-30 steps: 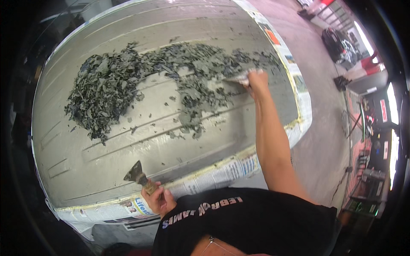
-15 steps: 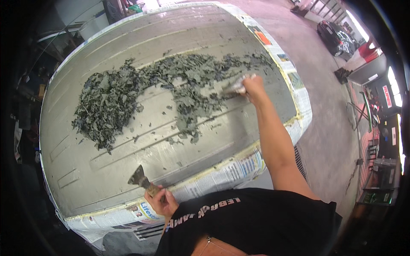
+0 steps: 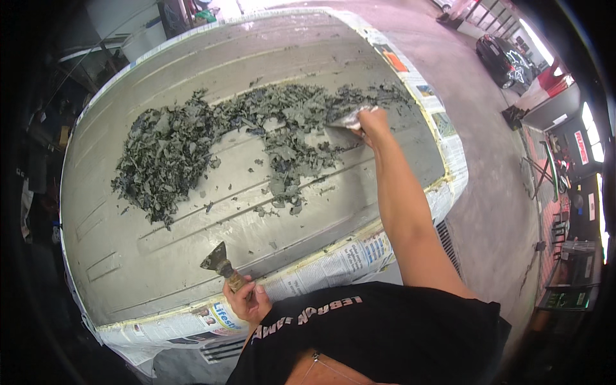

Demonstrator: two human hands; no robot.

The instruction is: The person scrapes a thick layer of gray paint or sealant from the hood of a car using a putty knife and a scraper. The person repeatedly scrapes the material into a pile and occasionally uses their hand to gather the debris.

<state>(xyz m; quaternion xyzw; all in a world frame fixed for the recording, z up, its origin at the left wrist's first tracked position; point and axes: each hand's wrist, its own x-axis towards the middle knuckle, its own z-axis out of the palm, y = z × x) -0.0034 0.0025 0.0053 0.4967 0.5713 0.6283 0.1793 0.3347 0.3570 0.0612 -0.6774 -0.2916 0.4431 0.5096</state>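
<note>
My left hand is closed round the handle of a scraper, a flared dark blade on a worn wooden grip. That blade points up and away over the near edge of a grey vehicle roof. Farther off to the right, my right hand is closed on a pale, flat-edged tool. It looks like a scraper with white wrapping, but its kind is partly hidden by the fingers. Its tip reaches left to the loose grey paint flakes. A thick heap of flakes lies on the left.
Newspaper and yellowish tape border the ribbed roof. Beyond its right side runs a concrete floor, with a black car at the far right. A folding stand and shelving line the right. A white bin stands far left.
My right hand has shifted a little left and away with the pale tool. My left hand and its scraper have moved slightly right. The view has shifted a little too.
</note>
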